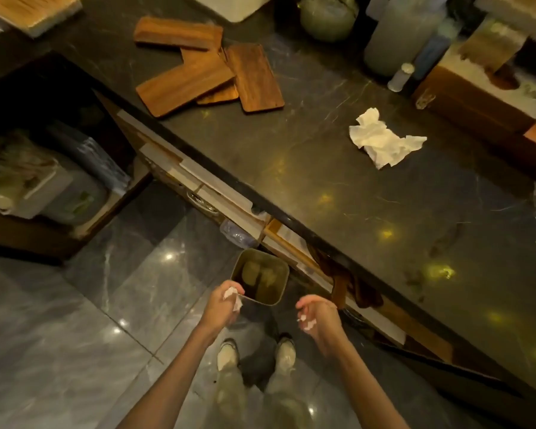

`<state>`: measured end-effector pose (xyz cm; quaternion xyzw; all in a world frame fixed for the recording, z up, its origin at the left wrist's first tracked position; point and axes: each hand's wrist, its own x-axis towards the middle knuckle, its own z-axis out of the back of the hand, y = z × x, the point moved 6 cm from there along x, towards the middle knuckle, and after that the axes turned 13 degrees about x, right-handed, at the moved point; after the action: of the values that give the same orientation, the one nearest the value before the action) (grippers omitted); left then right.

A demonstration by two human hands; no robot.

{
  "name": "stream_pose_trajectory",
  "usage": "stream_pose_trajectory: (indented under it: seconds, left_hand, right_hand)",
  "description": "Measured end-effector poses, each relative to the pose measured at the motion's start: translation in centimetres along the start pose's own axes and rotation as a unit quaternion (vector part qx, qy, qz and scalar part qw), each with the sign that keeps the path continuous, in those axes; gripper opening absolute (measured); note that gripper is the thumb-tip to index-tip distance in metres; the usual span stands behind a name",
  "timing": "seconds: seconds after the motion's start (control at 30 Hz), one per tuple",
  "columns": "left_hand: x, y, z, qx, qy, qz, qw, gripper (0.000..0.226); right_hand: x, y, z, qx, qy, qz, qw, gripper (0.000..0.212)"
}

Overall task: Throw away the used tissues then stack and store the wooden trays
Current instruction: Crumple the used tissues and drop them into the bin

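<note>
the fingers of the left hand (225, 300) are pinched around a small white tissue scrap (233, 297), held right at the near-left rim of the metal bin (260, 277) on the floor. the right hand (317, 314) is curled loosely, palm turned inward, cupping another crumpled tissue wad (307, 322) just to the right of the bin and not yet over its opening. both forearms reach down from the bottom of the view, with the person's shoes below them on the tiled floor.

the step in hand looks like the disposal of the tissues: neither piece is in the bin yet. the next move calls for bringing each hand over the opening and letting go, the right one needing a short shift leftward first.

more remains after that. a larger crumpled tissue (384, 139) lies on the dark stone counter (322, 187), well apart from the bin. further back on the counter the wooden trays (205, 69) sit in a loose, overlapping scatter, unstacked. an open cabinet (59, 168) under the counter to the left may be where they go, though i cannot tell.
</note>
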<state>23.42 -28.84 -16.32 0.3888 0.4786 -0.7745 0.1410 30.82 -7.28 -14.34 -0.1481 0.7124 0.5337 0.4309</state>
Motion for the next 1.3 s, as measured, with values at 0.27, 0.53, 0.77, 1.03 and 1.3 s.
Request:
stream_pose_trajectory:
  seconds: [0.27, 0.53, 0.77, 1.03, 1.3]
  left_hand:
    - [20.0, 10.2, -7.6, 0.017, 0.016, 0.014, 1.0, 0.036]
    - [35.6, 21.8, -12.4, 0.022, -0.064, 0.058, 0.996, 0.042]
    - [37.8, 24.0, -13.8, 0.082, -0.074, 0.05, 0.993, 0.053]
    - [25.5, 16.0, -7.5, 0.355, -0.087, -0.051, 0.93, 0.029]
    - [7.2, 4.4, 3.0, 0.419, -0.124, -0.128, 0.89, 0.028]
  right_hand:
    - [20.9, -12.4, -3.3, -0.237, 0.09, -0.058, 0.966, 0.033]
    - [40.0, -20.4, -1.6, -0.328, 0.048, 0.057, 0.942, 0.05]
    - [42.0, -24.1, 2.7, -0.348, 0.04, 0.009, 0.937, 0.054]
    - [28.1, -17.3, -0.6, -0.435, 0.07, 0.119, 0.889, 0.008]
    - [9.0, -4.1, -6.0, -0.504, 0.068, 0.242, 0.826, 0.016]
